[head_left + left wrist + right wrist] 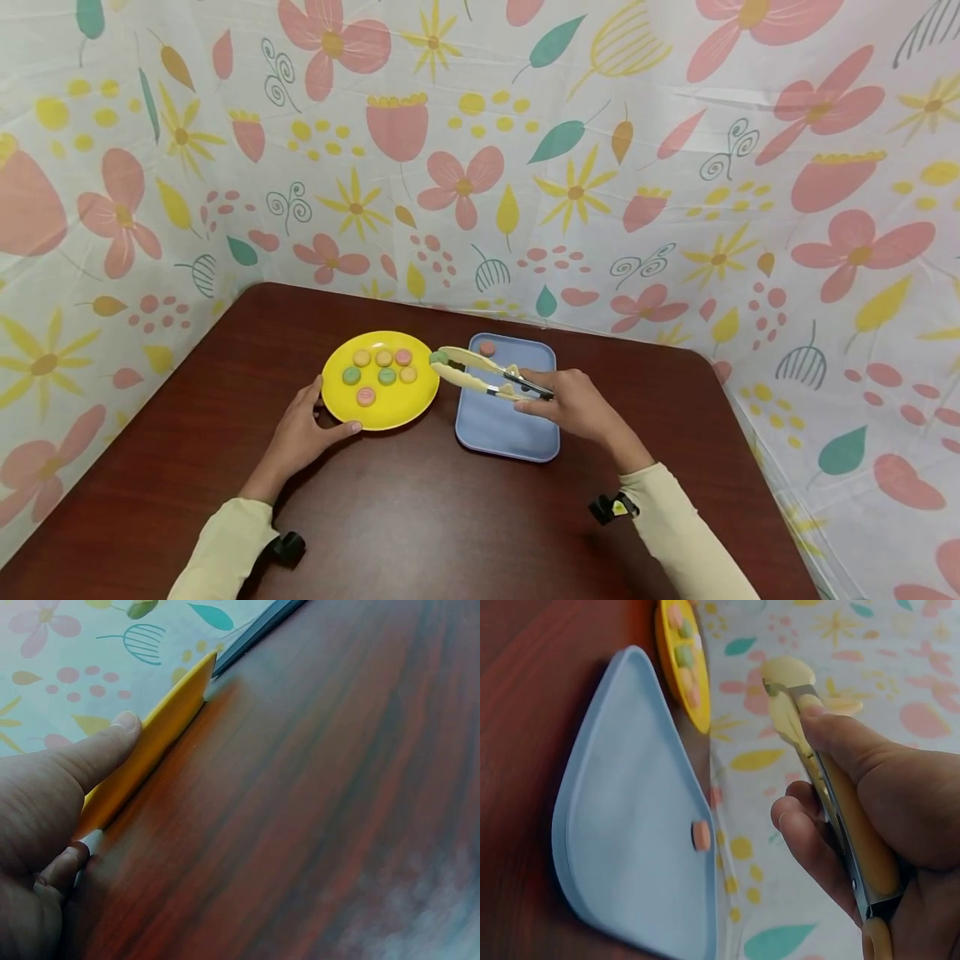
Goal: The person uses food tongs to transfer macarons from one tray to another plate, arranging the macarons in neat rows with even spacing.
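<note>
My right hand (573, 404) grips cream-coloured tongs (862, 840) with metal arms. Between the tong tips is a green macaron (439, 357), held up near the right rim of a yellow plate (393, 408). Several pink, yellow and green macarons lie on that plate. At its left front edge my left hand (303, 429) holds the rim, thumb (120, 742) on top and the other fingers around the side and low. A blue rectangular tray (502, 429) stands beneath and beyond the tongs, with one pink macaron (700, 835) near its far left corner.
Plate and tray stand side by side on a dark brown wooden table (442, 508), a narrow gap between them. A flower-printed cloth (480, 158) hangs right behind the table's far edge and along both sides.
</note>
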Available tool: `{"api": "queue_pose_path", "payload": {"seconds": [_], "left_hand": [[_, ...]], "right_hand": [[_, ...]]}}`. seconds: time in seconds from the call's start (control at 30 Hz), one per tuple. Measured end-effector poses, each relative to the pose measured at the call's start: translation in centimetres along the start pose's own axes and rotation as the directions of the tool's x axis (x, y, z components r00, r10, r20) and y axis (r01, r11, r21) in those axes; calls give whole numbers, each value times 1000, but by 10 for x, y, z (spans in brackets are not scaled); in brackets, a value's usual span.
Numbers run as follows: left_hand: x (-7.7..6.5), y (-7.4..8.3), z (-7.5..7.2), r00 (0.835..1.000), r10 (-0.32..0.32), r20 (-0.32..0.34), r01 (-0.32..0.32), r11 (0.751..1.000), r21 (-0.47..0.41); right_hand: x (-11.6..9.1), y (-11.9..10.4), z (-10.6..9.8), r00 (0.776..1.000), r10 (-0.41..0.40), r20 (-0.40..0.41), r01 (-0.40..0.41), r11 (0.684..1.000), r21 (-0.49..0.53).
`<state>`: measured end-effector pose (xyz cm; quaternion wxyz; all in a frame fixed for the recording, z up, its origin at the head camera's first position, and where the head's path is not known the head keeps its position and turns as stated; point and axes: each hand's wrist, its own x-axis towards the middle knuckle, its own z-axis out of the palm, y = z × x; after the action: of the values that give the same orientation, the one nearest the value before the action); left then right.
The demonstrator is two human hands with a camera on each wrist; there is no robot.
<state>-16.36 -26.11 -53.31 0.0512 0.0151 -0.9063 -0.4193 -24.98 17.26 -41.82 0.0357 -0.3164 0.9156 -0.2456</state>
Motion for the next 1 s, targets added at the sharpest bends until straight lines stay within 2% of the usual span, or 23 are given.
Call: {"api": "queue_pose_path", "payload": {"seconds": [0.33,0.57,1.0], "left_hand": [[0,0,0,1000,-7,0,7,1000,2],[0,-1,1,1000,4,-4,-4,1000,-4],[0,0,0,1000,2,-4,-2,1000,1]], "right_hand": [[15,-15,16,993,-89,78,90,996,-7],[27,-24,22,982,-167,92,170,985,-29],[44,-30,41,972,-187,142,197,979,-61]]}}
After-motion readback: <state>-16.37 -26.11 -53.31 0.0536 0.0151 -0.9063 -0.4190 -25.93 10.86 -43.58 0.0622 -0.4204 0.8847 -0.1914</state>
